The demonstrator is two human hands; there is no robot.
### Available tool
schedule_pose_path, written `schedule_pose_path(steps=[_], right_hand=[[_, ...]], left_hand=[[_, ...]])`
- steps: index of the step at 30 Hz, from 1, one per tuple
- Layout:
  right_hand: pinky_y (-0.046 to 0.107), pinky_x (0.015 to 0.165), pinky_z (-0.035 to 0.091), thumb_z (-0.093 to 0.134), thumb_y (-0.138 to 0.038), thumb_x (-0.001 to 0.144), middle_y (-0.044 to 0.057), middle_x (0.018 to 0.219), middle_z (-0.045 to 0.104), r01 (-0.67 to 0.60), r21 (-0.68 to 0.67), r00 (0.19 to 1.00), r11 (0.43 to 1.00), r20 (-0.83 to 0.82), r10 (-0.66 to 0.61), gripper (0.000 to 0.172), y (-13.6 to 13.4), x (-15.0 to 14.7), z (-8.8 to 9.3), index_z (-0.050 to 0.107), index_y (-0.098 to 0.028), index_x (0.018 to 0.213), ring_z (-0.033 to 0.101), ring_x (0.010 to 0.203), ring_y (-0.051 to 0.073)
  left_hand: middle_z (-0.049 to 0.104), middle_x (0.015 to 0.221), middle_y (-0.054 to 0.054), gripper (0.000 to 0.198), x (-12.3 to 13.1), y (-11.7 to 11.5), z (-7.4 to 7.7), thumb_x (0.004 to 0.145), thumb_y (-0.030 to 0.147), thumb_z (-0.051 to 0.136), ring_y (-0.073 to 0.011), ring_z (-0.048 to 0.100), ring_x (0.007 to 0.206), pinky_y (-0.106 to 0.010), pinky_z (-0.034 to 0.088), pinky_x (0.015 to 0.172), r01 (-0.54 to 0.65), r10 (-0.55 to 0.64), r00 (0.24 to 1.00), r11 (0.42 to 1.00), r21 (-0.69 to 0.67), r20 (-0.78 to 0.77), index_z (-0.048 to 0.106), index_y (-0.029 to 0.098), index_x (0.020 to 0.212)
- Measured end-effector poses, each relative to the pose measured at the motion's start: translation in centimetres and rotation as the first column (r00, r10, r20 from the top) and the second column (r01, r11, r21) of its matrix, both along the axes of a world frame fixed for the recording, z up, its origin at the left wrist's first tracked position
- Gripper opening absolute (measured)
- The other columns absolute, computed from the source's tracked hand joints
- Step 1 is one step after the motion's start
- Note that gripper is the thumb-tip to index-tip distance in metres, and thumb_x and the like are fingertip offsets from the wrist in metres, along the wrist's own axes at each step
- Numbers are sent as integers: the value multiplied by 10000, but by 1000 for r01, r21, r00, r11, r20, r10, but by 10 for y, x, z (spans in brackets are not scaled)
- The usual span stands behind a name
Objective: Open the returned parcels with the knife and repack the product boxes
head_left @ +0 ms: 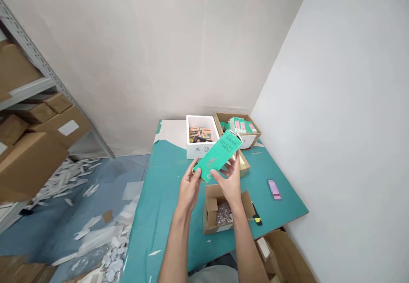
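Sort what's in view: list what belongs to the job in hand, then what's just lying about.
Likely part of the job:
Green box, held by the left hand and right hand
Open carton nearest the forearms
Carton of green boxes
White bin, perhaps

Apparently just lying about:
Pixelated pink item
Black-and-yellow tool
White scraps
Shelved cartons

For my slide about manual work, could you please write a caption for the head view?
Two hands hold a green printed carton above a teal table bearing an open cardboard box.
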State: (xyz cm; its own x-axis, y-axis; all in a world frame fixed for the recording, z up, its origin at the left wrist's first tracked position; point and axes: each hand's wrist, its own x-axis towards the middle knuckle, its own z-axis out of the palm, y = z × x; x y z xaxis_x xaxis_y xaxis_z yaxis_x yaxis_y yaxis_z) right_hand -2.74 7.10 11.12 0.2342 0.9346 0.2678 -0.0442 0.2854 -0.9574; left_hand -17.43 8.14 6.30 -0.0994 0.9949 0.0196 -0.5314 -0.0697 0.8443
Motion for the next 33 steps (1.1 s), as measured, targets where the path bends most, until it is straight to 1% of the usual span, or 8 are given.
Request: schedule_pose_path(steps=[2, 5, 10, 15, 19, 22, 26, 33], right_hand=[[511, 1170, 646, 956, -589, 865, 155, 1710, 573, 73, 67, 995, 995, 63, -78, 1174, -8, 9, 9, 325, -369, 1830, 692, 1441, 328], [491, 1136, 650, 784, -653, 1004, 174, 1729, 560, 128, 150, 971, 980, 182, -155, 732, -17, 27, 21, 613, -305, 1626, 656, 1491, 340], [422, 1028, 657, 746, -579, 1065, 172, 1651, 649, 53, 174, 941, 983, 322, -107, 402, -37, 31, 29, 713, -281, 1333, 673, 1478, 325], [473, 1069, 643, 815, -529, 1031, 156, 1610, 683, -26, 176, 916, 984, 398, -47, 362, -54, 18, 27, 705, -298, 1288, 656, 1505, 333], [521, 1085, 646, 896, -547, 959, 162, 1781, 529, -54, 153, 869, 987, 494, -28, 457, -57, 15, 21, 687, -306, 1287, 586, 1572, 366], [538, 1073, 652, 966, -547, 880, 164, 1825, 484, -125, 81, 842, 989, 535, 62, 518, -57, 15, 18, 661, -305, 1221, 662, 1470, 365], [531, 1039, 670, 970, -549, 868, 164, 1784, 553, -182, 11, 858, 983, 491, 153, 528, -61, 15, 13, 596, -308, 1152, 737, 1328, 330], [495, 1034, 676, 1001, -500, 839, 187, 1752, 580, -152, 17, 928, 988, 348, 137, 596, -70, 20, 1, 563, -304, 1192, 697, 1439, 331]], left_hand=[[835, 1081, -84, 860, -11, -4, -7, 845, 703, 946, -237, 795, 945, -327, 650, 842, 35, -35, 999, 999, -11, -1, 749, 259, 1556], [803, 941, -50, 837, -30, -7, -16, 814, 681, 973, -197, 747, 823, -287, 607, 741, 62, -63, 998, 998, -24, -12, 787, 228, 1493], [844, 1162, -95, 776, -54, -8, -16, 726, 667, 1031, -256, 809, 1058, -309, 630, 878, -81, 82, 996, 996, -25, 47, 816, 239, 1337], [869, 1134, -116, 749, -65, -11, -11, 694, 728, 1014, -291, 821, 1042, -382, 639, 932, -219, 221, 971, 975, -31, 92, 789, 212, 1188], [854, 1153, -98, 668, -76, -16, -13, 713, 723, 984, -229, 781, 980, -290, 592, 833, -358, 359, 931, 933, -38, 68, 815, 204, 1097], [837, 1083, -71, 632, -85, -21, -16, 705, 729, 973, -190, 730, 873, -258, 541, 747, -423, 425, 904, 905, -42, 43, 820, 213, 1037], [827, 1055, -71, 580, -89, -28, -13, 789, 763, 892, -203, 720, 926, -272, 549, 811, -507, 507, 862, 862, 9, 10, 805, 220, 973], [832, 1026, -55, 479, -72, -33, 1, 900, 706, 797, -232, 756, 994, -310, 579, 901, -634, 635, 772, 772, 46, -27, 805, 227, 918]])
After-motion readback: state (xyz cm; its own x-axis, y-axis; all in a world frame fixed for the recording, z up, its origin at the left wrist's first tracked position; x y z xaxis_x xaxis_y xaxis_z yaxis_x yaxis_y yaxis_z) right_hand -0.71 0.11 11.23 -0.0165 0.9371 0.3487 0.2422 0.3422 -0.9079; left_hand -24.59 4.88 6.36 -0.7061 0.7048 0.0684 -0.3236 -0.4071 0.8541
